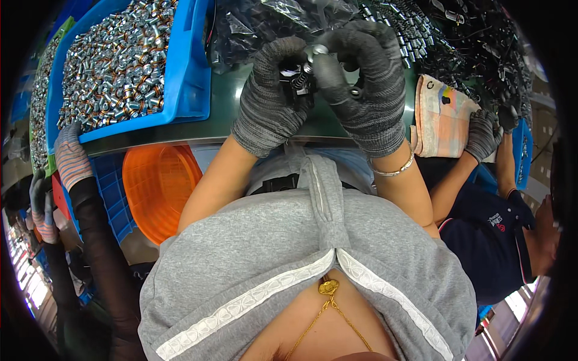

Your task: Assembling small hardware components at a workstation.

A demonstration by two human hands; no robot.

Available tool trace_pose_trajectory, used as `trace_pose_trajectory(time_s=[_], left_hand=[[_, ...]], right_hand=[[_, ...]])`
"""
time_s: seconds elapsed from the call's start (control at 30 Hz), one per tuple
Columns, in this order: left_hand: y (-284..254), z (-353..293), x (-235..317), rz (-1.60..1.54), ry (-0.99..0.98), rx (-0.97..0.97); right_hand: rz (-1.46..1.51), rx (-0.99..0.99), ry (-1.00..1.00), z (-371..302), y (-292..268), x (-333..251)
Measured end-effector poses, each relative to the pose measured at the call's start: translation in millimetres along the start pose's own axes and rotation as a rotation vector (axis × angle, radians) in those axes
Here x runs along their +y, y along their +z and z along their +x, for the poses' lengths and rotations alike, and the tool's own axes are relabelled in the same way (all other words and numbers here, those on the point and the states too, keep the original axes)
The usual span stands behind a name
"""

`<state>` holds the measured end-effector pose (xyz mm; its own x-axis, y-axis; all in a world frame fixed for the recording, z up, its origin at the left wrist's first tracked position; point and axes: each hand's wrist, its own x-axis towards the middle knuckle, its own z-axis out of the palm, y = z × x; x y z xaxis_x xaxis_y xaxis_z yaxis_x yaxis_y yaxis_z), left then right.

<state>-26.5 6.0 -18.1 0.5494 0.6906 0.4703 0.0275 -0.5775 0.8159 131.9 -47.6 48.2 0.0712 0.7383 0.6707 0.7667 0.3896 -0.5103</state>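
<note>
Both my hands wear dark grey knitted gloves and meet above the near edge of the green worktable. My left hand is closed around a small black part with a coil spring. My right hand has its fingers bent, and its thumb and fingertips pinch a shiny rounded metal piece right beside the black part. Whether the two pieces are joined, I cannot tell. More bits of metal show under the right fingers, mostly hidden by the glove.
At the left a blue bin holds many small metal cylinders. Clear plastic bags lie ahead, metal parts to their right. A folded cloth sits near a co-worker's gloved hand. Another gloved hand touches the bin; an orange basket stands below.
</note>
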Motion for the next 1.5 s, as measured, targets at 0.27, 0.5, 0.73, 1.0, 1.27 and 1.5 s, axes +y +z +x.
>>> trace_pose_trajectory(time_s=[0.27, 0.5, 0.73, 1.0, 1.27, 1.5], left_hand=[[8, 6, -11, -0.188, 0.162, 0.206], [3, 4, -3, -0.334, -0.072, 0.098], [2, 8, 1, 0.107, -0.144, 0.116], [-2, 9, 6, 0.086, -0.293, 0.110], [-2, 8, 3, 0.160, -0.240, 0.124], [-1, 8, 4, 0.131, -0.207, 0.135]], right_hand=[[0.202, 0.049, 0.226, 8, -14, 11], [1.013, 0.484, 0.327, 23, -11, 41], [0.949, 0.507, 0.318, 20, 17, 46], [0.906, 0.515, 0.359, 22, 20, 38], [0.816, 0.529, 0.388, 24, 24, 35], [0.573, 0.603, 0.315, 23, 44, 39]])
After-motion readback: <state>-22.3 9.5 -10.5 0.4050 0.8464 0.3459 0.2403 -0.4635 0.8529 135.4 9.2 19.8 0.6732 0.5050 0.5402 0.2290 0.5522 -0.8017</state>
